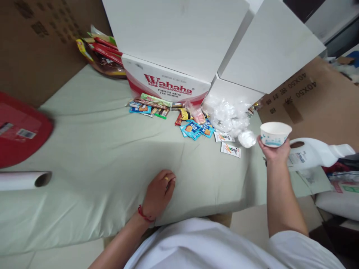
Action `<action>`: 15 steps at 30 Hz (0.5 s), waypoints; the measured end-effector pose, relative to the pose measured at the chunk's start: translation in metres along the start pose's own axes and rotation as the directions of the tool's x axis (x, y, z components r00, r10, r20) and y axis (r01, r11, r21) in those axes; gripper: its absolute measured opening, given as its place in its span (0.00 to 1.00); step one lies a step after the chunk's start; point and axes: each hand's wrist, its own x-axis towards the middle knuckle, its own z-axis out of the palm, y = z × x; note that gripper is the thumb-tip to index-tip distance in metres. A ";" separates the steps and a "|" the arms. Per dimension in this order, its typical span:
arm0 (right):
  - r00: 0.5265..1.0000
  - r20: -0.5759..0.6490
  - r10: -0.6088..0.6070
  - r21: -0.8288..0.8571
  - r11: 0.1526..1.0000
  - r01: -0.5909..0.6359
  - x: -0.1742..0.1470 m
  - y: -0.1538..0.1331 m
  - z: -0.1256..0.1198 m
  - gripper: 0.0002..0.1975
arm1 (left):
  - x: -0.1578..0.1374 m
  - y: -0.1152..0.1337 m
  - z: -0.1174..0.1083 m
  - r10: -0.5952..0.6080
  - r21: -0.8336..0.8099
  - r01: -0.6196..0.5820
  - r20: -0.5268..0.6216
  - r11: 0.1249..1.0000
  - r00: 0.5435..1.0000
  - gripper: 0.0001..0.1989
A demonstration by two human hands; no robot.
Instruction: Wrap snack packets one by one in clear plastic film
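Out to the right, my right hand [275, 149] holds a white paper bowl [275, 139] with a blue print, gripping it from below and around its side. The bowl stands upright, raised beside a large white plastic jug [312, 153]. My left hand [160, 192], with a ring and a red cord bracelet, rests on the pale green cloth [106, 157]. Its fingers are curled in, and nothing shows in them. Beyond it lie blue snack packets [193, 129], white packets [230, 149] and a heap of clear plastic wrapping [228, 116].
White boxes [174, 37] stand at the back, above a Wahaha carton [168, 86]. More snack packs [153, 104] lie before it. At left are a red plastic object [22, 130] and a white tube [22, 180]. Brown cardboard [303, 101] borders the right.
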 end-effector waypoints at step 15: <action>0.944 -0.310 0.117 -0.588 0.756 -0.287 -0.085 0.079 -0.109 0.20 | 0.003 0.000 0.002 0.012 0.083 -0.010 -0.026 0.996 1.000 0.16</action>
